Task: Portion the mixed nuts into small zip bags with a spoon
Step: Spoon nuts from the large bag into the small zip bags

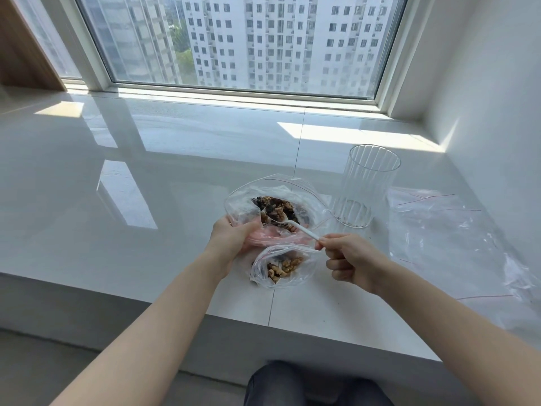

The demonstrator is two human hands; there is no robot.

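Dark trousers (307, 385) fill the bottom edge, closest to the lens, with both bare forearms reaching up from there over the white glossy table (146, 171).

Between the hands lies the white plastic spoon (288, 225). Its long axis runs on a diagonal: the bowl points up and to the left, sunk among the mixed nuts (278, 210), and the handle points down and to the right. The right hand (349, 259) pinches the handle's end between thumb and forefinger, the other fingers curled in. The nuts sit in a large clear zip bag (257, 189) whose mouth gapes wide toward the camera. The left hand (231, 237) grips this bag's near left edge, fingers curled round the plastic.

Just below, near the table's front edge, a small zip bag (282, 269) lies with its mouth open toward the large bag and a portion of nuts inside; its upper rim is near the right hand's fingertips.

Right of the large bag stands an upright ribbed clear glass (366, 186), with a few crumbs at its bottom. Farther right a heap of zip bags (456, 238) with red seal lines lies flat on the table. No writing or brand can be read on any of them.

Beyond the table a wide window (240, 39) shows tall apartment blocks.
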